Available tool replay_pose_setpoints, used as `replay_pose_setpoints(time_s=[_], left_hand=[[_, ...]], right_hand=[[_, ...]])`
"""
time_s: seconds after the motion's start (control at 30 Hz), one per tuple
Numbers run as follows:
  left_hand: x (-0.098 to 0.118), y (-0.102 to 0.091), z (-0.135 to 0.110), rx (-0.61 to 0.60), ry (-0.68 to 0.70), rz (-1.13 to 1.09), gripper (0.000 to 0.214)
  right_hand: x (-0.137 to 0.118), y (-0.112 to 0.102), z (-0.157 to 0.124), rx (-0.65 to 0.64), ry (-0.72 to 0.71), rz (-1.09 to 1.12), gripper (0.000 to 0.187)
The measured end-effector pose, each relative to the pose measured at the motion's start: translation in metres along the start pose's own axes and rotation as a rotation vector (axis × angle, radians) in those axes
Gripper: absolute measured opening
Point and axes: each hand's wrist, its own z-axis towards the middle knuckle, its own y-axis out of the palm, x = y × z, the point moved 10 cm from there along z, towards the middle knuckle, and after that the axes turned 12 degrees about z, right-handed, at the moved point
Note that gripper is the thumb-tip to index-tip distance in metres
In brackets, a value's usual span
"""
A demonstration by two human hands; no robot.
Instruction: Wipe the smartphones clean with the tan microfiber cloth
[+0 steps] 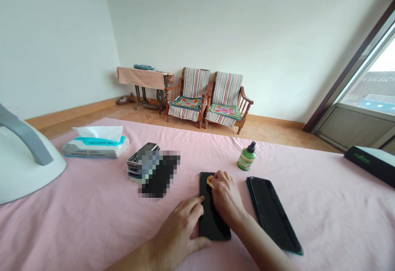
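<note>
A phone (210, 217) with a dark screen lies face up in front of me. My left hand (182, 225) grips its left side, fingertips at the edge and thumb by the lower left corner. On the screen's upper part, my right hand (226, 195) presses a small yellow-orange cloth (210, 181), bunched in closed fingers; most of the cloth is hidden. To the right lies a stack of dark flat devices (274, 213), the top one screen up. A green spray bottle (247, 156) with a black cap stands beyond my right hand.
A pink cloth (101, 221) covers the table. Leftward are a pile of phones and a calculator (143, 154), partly pixelated, a tissue pack (95, 145) and a white appliance with a grey handle (27, 160). A black box (370, 164) sits far right. Two chairs stand beyond.
</note>
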Motion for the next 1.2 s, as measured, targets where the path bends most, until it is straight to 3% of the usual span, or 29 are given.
replay_pose_setpoints(time_s=[0.27,0.43,0.57,0.73,0.9,1.07,1.2], left_hand=[[-0.001,0.001,0.001,-0.013,0.001,0.008,0.055],[-0.001,0.002,0.001,-0.007,0.0,0.013,0.05],[-0.002,0.001,0.001,0.014,-0.003,-0.002,0.054],[-0.001,0.0,0.0,0.01,0.005,0.016,0.054],[-0.001,0.0,0.0,0.021,-0.008,0.008,0.055],[0.002,0.0,0.002,0.0,0.005,0.014,0.056],[0.001,-0.001,0.002,-0.013,-0.014,0.018,0.055]], right_hand=[[0.003,0.002,-0.003,0.008,-0.005,0.027,0.026],[0.006,0.003,0.013,0.012,0.044,-0.054,0.027],[-0.002,0.006,0.018,0.003,-0.004,-0.038,0.024],[0.011,-0.003,0.016,0.04,0.089,-0.121,0.03],[0.0,0.002,0.017,0.002,0.008,-0.049,0.027],[0.01,-0.004,0.017,0.001,0.089,-0.133,0.028],[0.005,0.0,0.018,-0.016,0.042,-0.061,0.029]])
